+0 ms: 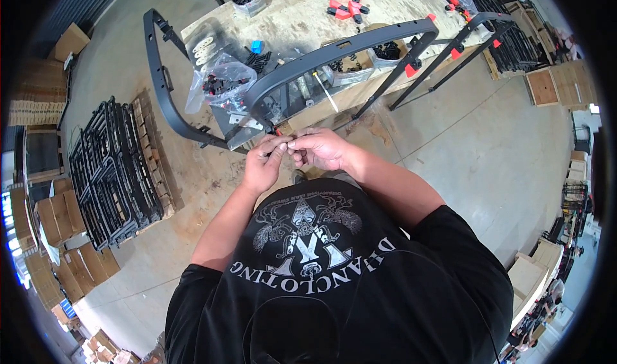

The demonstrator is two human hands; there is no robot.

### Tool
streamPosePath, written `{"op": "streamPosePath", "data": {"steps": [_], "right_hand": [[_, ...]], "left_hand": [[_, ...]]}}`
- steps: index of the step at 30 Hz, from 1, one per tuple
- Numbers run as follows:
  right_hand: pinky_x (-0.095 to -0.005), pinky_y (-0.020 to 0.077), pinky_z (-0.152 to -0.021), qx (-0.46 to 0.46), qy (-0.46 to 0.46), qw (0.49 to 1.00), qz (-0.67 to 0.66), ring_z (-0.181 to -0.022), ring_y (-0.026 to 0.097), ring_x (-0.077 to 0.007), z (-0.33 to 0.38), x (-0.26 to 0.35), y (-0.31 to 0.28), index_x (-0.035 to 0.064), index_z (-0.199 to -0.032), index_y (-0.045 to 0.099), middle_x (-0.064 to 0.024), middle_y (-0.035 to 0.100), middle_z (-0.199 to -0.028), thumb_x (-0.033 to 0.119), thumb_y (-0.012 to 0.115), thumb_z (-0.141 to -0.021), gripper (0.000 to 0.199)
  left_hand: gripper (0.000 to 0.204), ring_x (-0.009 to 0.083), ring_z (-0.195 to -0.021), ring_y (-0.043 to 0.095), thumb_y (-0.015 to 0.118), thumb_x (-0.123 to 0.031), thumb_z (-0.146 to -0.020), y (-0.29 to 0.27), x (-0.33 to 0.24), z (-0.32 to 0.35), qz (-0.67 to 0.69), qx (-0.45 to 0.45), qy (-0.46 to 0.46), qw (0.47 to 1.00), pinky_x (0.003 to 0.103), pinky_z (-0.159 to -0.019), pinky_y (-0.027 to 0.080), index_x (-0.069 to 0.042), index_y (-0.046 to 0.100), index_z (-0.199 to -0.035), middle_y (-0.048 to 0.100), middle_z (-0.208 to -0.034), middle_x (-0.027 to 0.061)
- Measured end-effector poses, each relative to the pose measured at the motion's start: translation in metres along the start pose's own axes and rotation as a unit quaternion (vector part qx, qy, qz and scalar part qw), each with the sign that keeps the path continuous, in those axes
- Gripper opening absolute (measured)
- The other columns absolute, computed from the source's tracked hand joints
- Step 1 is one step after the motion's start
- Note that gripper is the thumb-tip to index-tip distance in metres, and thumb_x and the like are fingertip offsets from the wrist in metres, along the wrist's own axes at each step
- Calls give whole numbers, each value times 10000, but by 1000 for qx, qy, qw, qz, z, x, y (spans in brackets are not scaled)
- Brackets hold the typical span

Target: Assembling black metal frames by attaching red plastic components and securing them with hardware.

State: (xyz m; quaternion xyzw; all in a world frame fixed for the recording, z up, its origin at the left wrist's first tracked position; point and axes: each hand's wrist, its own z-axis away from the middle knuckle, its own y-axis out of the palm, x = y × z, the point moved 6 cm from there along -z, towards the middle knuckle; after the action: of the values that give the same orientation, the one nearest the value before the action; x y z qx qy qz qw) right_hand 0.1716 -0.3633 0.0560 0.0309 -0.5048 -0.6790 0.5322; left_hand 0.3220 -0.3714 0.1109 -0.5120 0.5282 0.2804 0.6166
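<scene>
Left hand (261, 169) and right hand (326, 149) pinch closed, on what I can't tell, by the desk's (290, 22) near edge; black frames (116, 171) load a pallet (153, 161).

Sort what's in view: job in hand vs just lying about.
Probably the job:
Left hand and right hand, fingertips together; any piece between them can't be made out
Curved black metal frame beyond them

Probably lying about:
Stacked black metal frames
Brown cardboard boxes at far left

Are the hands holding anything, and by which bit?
I can't tell: the left hand and right hand come together, hiding anything that might be pinched between them.
</scene>
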Motion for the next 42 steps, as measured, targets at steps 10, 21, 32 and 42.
{"op": "streamPosePath", "data": {"steps": [10, 21, 32, 42], "right_hand": [[-311, 551, -583, -110, -61, 957, 260, -643, 632, -147, -39, 20, -11, -52, -1033, 652, -73, 657, -782, 54, 645, -902, 169], [-307, 544, -580, -101, -81, 960, 246, -627, 632, -156, -66, 21, -14, -62, -1059, 645, -93, 679, -822, 49, 650, -900, 194], [-292, 492, -572, -86, -42, 910, 404, -635, 617, -130, -71, 29, -14, -16, -1032, 662, -56, 664, -782, 137, 631, -971, 168], [-333, 468, -500, -135, -23, 913, 385, -523, 520, -148, -78, 25, -15, -7, -889, 679, -50, 577, -672, 301, 609, -984, 330]], "left_hand": [[253, 407, -853, 675, 602, -235, -998, -24, 40, 1, -260, -98, -147, 949, 425, -781, 534, 9, 664, -1029, 688, -918, 227], [358, 470, -896, 668, 425, -302, -1050, -9, 42, -16, -379, 26, -210, 901, 556, -807, 531, 11, 594, -1008, 683, -958, 292], [378, 453, -946, 668, 402, -299, -1053, -12, 48, -18, -381, 70, -226, 894, 534, -849, 529, 26, 594, -1050, 684, -999, 294], [362, 467, -945, 651, 416, -286, -1043, -13, 47, -20, -363, 58, -218, 904, 546, -854, 507, 24, 601, -1011, 680, -999, 292]]}}
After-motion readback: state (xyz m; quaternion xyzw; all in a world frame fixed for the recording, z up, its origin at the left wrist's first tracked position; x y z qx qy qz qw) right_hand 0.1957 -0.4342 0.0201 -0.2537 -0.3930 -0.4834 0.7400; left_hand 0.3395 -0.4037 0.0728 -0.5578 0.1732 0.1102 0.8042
